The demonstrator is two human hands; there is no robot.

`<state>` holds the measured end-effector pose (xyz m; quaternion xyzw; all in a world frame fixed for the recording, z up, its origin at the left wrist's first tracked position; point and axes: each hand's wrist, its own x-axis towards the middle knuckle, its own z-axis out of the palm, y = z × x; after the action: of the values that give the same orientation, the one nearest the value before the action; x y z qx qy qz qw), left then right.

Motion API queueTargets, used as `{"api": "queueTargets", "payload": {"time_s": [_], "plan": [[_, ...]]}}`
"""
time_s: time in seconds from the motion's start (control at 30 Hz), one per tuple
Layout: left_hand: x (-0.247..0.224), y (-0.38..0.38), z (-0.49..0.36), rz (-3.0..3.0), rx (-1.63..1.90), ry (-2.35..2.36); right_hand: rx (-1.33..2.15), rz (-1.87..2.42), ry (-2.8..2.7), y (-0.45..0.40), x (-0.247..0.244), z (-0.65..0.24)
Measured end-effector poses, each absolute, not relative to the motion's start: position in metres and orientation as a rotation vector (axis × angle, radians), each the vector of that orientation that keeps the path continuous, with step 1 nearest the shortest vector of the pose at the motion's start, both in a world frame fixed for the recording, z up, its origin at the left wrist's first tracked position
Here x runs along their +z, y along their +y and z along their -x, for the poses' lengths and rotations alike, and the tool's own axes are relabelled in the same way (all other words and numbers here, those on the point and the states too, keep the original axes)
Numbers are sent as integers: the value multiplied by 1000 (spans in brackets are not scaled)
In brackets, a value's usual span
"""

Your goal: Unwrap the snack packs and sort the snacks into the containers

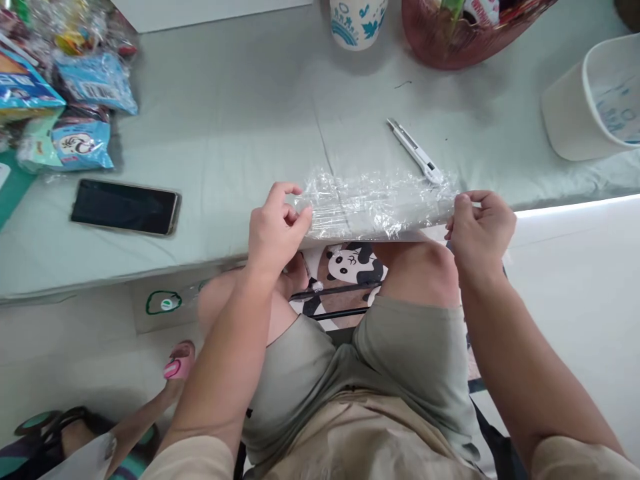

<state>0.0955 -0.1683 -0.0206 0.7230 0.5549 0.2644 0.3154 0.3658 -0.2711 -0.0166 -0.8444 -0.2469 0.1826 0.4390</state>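
Note:
A crinkled sheet of clear plastic film [375, 207] stretches between my two hands at the front edge of the table. My left hand [277, 230] pinches its left end between thumb and fingers. At the other end, my right hand [480, 223] is closed on the film, fingers curled in. Just behind the film lies a white utility knife [415, 152], its handle end touching or overlapped by the plastic; which one I cannot tell.
A black phone [125, 207] lies at left, near wrapped snacks [80, 140]. Along the back stand a patterned paper cup [357, 23] and a dark red bowl [450, 40]. A white bin [575, 100] is at right. Another person's foot in a pink shoe [179, 360] shows below left.

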Motion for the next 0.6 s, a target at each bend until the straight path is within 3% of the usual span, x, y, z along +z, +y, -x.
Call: {"api": "queueTargets", "payload": {"time_s": [0.2, 0.4, 0.5, 0.6], "plan": [[-29, -159, -114, -2124, 637, 1542, 267, 2245, -730, -274, -37, -380], [-27, -155, -128, -2145, 431, 1654, -388, 1884, -1363, -297, -44, -370], [-32, -155, -127, -2144, 537, 1679, -307, 1804, -1856, -298, -47, -360], [-35, -159, -122, -2250, 787, 1621, -201, 1945, -1962, -293, -53, -358]]}}
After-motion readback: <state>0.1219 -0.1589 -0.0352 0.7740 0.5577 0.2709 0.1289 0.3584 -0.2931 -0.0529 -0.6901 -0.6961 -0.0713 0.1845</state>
